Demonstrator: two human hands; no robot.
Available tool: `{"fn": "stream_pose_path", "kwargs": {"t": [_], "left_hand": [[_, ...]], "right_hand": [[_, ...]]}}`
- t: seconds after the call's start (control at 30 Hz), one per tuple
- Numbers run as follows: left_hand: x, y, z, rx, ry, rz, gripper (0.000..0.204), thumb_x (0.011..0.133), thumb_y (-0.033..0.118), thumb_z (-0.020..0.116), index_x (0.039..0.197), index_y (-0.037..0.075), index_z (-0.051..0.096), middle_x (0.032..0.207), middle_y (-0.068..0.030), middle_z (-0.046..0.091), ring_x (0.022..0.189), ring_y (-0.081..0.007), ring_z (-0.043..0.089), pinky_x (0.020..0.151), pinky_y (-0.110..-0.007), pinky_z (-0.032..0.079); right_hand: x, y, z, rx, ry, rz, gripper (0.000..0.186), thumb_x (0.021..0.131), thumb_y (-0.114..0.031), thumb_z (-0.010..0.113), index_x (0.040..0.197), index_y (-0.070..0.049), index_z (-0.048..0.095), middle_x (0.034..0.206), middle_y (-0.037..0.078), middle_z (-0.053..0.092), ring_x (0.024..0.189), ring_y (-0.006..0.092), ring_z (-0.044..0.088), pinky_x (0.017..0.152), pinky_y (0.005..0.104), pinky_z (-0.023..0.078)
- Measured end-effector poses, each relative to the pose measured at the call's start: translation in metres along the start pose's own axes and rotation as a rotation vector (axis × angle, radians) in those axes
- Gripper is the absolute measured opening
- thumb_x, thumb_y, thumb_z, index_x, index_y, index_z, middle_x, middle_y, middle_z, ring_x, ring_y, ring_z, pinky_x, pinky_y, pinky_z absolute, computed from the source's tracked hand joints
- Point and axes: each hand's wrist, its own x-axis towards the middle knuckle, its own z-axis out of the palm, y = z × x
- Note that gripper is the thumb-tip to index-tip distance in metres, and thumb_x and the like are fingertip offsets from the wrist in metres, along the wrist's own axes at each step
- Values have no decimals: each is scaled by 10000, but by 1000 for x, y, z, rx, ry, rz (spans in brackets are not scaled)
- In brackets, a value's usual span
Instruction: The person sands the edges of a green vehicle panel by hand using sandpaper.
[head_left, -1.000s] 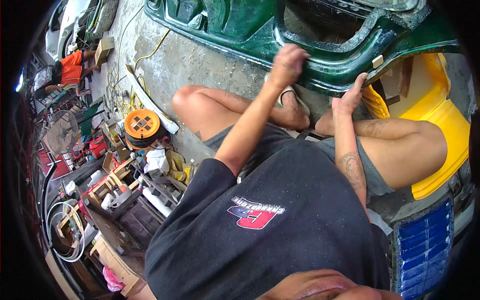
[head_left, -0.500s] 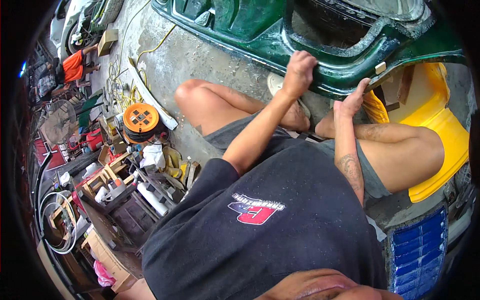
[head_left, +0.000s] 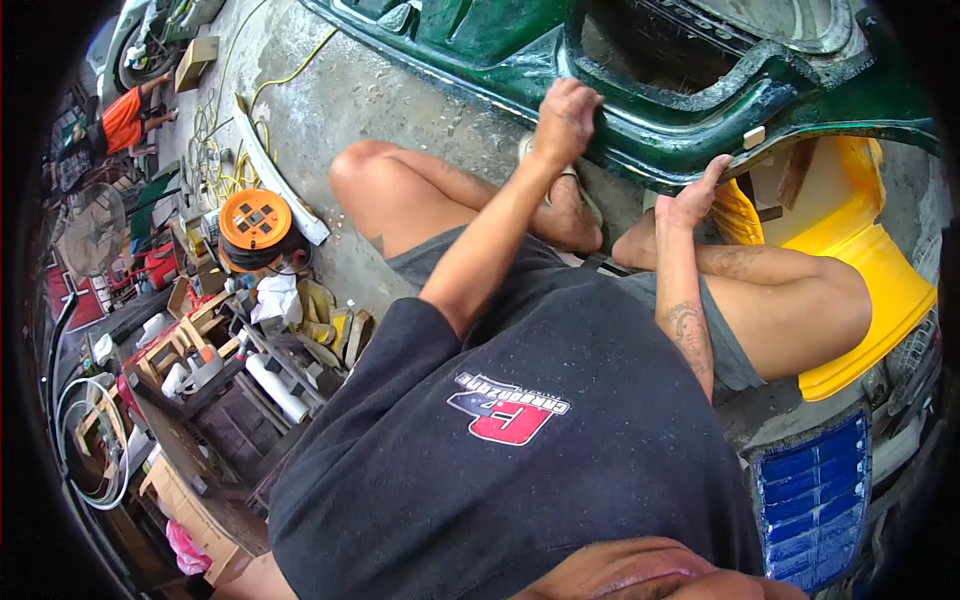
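Observation:
A large green moulded panel [head_left: 640, 135], shiny and streaked with pale residue, stretches across the far side with a big opening in it. My left hand [head_left: 567, 120] is closed in a fist over its near edge; whatever sits in the fingers, if anything, is hidden. Farther right, my right hand [head_left: 695, 197] grips the panel's lower rim, thumb on top and fingers underneath out of sight. A small cream-coloured block [head_left: 754, 137] lies on the panel just beyond the right thumb.
A yellow moulded panel [head_left: 880, 290] lies at my right, and a blue slatted panel [head_left: 815, 500] nearer me. Leftward are an orange cable reel [head_left: 256, 219], a pale strip [head_left: 275, 175], yellow hose [head_left: 290, 75] and a cluttered bench [head_left: 215, 430]. Far left, another person in orange [head_left: 123, 118] bends down.
My left hand has shifted a little left and away from me along the panel's edge, still closed. The right hand keeps its hold on the rim. The whole view has slid slightly.

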Motion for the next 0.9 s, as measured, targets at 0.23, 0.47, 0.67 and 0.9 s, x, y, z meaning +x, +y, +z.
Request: {"fn": "stream_pose_path", "kwargs": {"t": [0.23, 0.47, 0.67, 0.9], "left_hand": [[0, 56, 33, -138, -71, 60, 111, 794, -59, 664, 860, 23, 701, 824, -148, 632, 835, -372, 626, 739, -453, 528], [-1, 78, 49, -76, -57, 39, 93, 777, -46, 656, 832, 23, 685, 814, -140, 604, 872, -355, 605, 786, -468, 508], [-4, 17, 13, -4, -82, 29, 111, 798, -36, 680, 874, 37, 715, 842, -137, 642, 810, -360, 620, 729, -456, 498], [7, 35, 26, -125, -130, 185, 173, 757, -58, 674, 871, 65, 718, 841, -111, 639, 830, -334, 631, 744, -433, 502]], "right_hand": [[2, -7, -7, -8, -11, 84, 754, 1026, -606, 520, 1516, -43, 412, 1483, 136, 527, 1329, 305, 547, 1155, 457, 429], [5, -1, -10, 22, -53, 27, 859, 989, -596, 607, 1527, 30, 368, 1500, 178, 488, 1314, 304, 550, 1125, 459, 456], [-4, -6, 0, 7, -25, 4, 852, 996, -581, 606, 1532, 34, 361, 1515, 185, 484, 1329, 315, 544, 1130, 463, 452], [1, -9, -3, 6, -33, 10, 856, 1006, -600, 571, 1539, 33, 354, 1524, 186, 475, 1335, 323, 545, 1134, 469, 451]]}}
